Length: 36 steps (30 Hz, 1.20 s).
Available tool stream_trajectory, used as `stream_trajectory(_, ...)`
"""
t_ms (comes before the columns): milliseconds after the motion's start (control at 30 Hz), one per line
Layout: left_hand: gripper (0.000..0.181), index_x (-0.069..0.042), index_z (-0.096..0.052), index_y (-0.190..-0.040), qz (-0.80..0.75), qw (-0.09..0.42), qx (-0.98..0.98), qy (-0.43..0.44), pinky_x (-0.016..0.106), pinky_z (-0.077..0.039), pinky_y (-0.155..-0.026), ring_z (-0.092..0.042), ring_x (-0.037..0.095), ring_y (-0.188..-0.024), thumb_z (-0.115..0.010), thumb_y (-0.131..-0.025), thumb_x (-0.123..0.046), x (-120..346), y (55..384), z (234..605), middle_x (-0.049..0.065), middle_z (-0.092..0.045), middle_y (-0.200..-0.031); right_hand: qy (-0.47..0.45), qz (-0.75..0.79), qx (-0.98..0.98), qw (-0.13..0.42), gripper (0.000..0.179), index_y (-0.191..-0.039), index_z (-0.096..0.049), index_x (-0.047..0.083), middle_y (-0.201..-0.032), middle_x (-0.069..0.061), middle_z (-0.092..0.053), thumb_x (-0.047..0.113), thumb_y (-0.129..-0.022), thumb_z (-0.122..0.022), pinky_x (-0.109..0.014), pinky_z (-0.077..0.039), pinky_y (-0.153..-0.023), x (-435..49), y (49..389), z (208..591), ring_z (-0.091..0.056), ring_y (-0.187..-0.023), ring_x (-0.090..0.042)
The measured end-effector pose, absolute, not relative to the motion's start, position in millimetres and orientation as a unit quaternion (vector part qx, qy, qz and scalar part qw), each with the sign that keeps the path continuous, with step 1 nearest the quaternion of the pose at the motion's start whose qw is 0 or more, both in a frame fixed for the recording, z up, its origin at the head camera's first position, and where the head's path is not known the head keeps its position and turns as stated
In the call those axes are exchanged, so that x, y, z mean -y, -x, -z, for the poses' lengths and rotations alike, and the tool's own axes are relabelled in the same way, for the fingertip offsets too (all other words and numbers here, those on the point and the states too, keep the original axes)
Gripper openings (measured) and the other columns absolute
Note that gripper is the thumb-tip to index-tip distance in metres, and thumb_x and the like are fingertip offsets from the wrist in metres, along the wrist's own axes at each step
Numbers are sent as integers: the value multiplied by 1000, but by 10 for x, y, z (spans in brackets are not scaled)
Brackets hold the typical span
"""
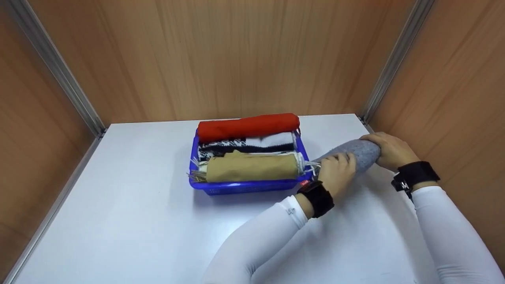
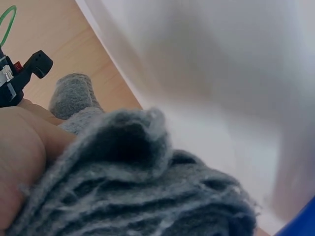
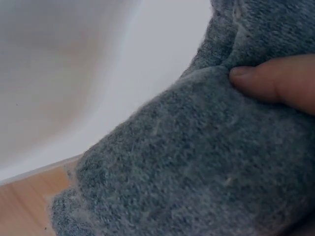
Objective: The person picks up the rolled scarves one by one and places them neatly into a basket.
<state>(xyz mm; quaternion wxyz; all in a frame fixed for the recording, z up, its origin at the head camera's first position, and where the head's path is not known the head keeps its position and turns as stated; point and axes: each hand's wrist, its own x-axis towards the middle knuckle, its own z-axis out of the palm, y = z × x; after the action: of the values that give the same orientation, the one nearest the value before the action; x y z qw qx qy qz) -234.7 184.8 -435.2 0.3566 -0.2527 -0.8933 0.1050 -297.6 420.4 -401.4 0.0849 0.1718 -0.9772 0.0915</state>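
Both hands hold a rolled grey woolly scarf [image 1: 360, 149] to the right of the blue basket. My left hand [image 1: 337, 171] grips its near left part, close to the basket's right rim. With curled fingers my right hand [image 1: 388, 150] holds the roll's far right end. In the left wrist view, the layered, frayed end of the scarf [image 2: 147, 191] faces the camera. A finger of the right hand [image 3: 280, 81] presses on the scarf's fuzzy surface [image 3: 197, 157] in the right wrist view.
The blue basket [image 1: 244, 188] stands mid-table with a red roll [image 1: 248, 127], a black-and-white patterned cloth [image 1: 268, 141] and a fringed tan roll [image 1: 252, 169] in it. White tassels hang over its right rim. Wooden panels [image 1: 252, 59] enclose the white table [image 1: 130, 205] at the back and sides.
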Motion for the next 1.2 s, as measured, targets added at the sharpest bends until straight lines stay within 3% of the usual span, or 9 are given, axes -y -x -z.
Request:
stream_trajectory(367, 37, -20, -71, -140, -96, 346, 898, 256, 30, -64, -65, -79, 17, -85, -52, -113, -36, -1840, 2405, 4225, 1, -82, -113, -183, -93, 972, 110, 62, -143, -67, 17, -142, -23, -66, 1, -85, -79, -76, -52, -99, -4196, 2995, 3840, -64, -127, -54)
stream_trajectory(900, 54, -15, -56, -156, -95, 247, 923, 280, 37, -68, -80, -79, 23, -102, -56, -110, -45, -1784, 2406, 3892, 6, -75, -133, -187, -95, 970, 123, 59, -144, -67, 16, -138, -24, -67, 5, -88, -83, -76, -51, -100, -4147, 3005, 3565, -64, -126, -54)
stream_trajectory(1200, 56, -16, -57, -156, -112, 282, 913, 273, 42, -68, -79, -80, 26, -98, -58, -108, -46, -1730, 2436, 3765, 7, -76, -131, -188, -93, 969, 134, 64, -144, -66, 16, -139, -25, -67, 3, -85, -84, -76, -51, -99, -4115, 3006, 3418, -64, -127, -54)
